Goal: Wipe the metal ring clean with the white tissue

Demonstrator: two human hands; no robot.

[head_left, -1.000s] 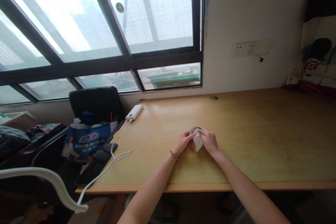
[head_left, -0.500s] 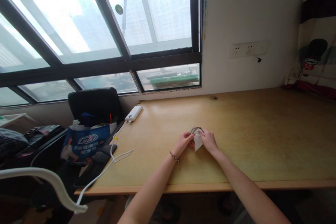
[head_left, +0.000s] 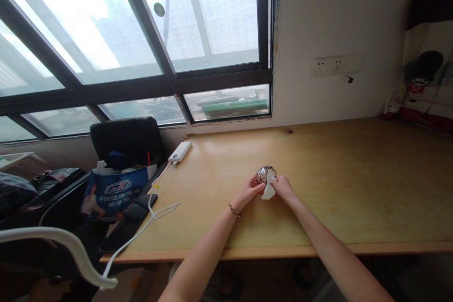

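A small shiny silver faceted object (head_left: pixel 264 173) is held just above the wooden desk (head_left: pixel 354 188), near its middle. My left hand (head_left: pixel 249 190) grips it from the left, a beaded bracelet on that wrist. My right hand (head_left: pixel 283 188) presses a white tissue (head_left: pixel 269 190) against the object's right side. What the object is cannot be made out, since it is small and partly covered by the fingers and tissue.
A white power bank (head_left: pixel 180 151) lies at the desk's back left, its white cable (head_left: pixel 148 217) trailing to the left front edge. A black chair (head_left: pixel 127 140) holds a blue bag (head_left: pixel 116 188). A wall socket (head_left: pixel 336 65) sits above the desk.
The shiny object has come up more into view above the fingers, and the tissue has shifted lower and to its right side. Both hands stay in about the same place.
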